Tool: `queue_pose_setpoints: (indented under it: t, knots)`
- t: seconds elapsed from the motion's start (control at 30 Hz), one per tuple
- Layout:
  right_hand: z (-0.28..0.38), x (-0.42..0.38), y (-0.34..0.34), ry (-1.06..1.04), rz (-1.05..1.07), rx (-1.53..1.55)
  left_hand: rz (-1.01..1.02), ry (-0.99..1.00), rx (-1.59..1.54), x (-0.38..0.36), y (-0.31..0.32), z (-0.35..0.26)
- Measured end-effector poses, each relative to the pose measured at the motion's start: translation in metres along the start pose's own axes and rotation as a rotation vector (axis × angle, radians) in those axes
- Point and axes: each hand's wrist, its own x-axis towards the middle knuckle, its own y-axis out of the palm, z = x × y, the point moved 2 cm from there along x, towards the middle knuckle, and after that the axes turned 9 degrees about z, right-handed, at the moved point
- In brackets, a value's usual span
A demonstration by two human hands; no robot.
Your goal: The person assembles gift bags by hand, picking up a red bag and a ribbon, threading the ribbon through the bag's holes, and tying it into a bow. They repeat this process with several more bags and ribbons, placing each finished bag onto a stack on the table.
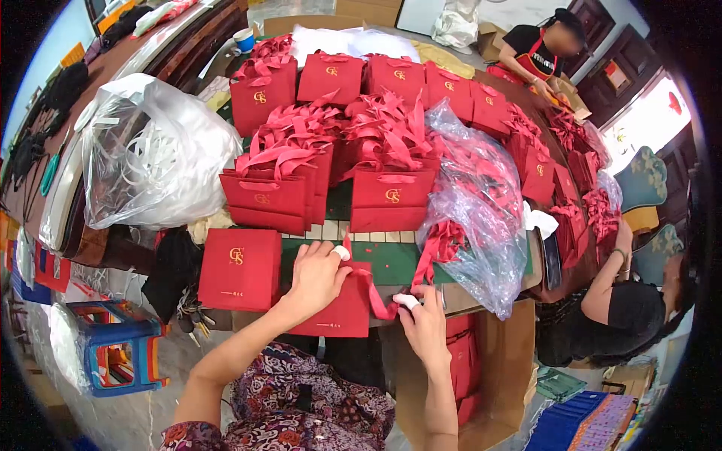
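A flat red paper bag (331,316) lies at the table's front edge before me. My left hand (316,276) is at its top edge, fingers curled and closed on a red ribbon, whose short end pokes up beside the wrapped finger. The ribbon (364,284) runs in a loop across the bag to my right hand (423,325), which pinches it. White wrapping covers a finger on each hand. To the left is a stack of flat red bags (239,274) with gold lettering. More red ribbons (444,244) hang from a clear plastic bag (481,195) on the right.
Standing red gift bags (392,199) with ribbon handles fill the table beyond my hands. A clear sack of white ribbon (154,158) stands left. A cardboard box (492,376) holds red bags below right. Two people (545,49) work around the table. Stools (120,349) stand at lower left.
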Motion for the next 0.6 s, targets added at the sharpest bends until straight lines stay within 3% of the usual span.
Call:
queue_pose_setpoints:
  t: [0.1, 0.2, 0.27, 0.4, 0.5, 0.57, 0.6]
  knots:
    - [-0.002, -0.002, 0.004, -0.025, -0.034, -0.092, -0.094, 0.010, -0.046, -0.008, -0.008, -0.003]
    - [0.010, -0.010, -0.003, -0.028, -0.115, 0.024, -0.135, 0.010, -0.151, -0.026, -0.023, -0.009]
    - [0.028, -0.021, -0.016, 0.203, -0.104, 0.328, -0.069, -0.008, -0.263, -0.043, -0.031, -0.017]
    - [0.057, -0.042, -0.031, -0.042, -0.258, 0.280, 0.018, 0.006, -0.376, -0.070, -0.029, -0.025]
    - [0.080, -0.050, -0.037, -0.099, -0.190, 0.231, -0.053, 0.013, -0.559, -0.079, -0.040, -0.039]
    - [0.086, -0.052, -0.032, -0.066, -0.077, 0.219, -0.174, 0.185, -0.530, -0.084, -0.060, -0.053]
    - [0.089, -0.049, -0.030, -0.069, -0.075, 0.220, -0.099, 0.273, -0.579, -0.085, -0.060, -0.055]
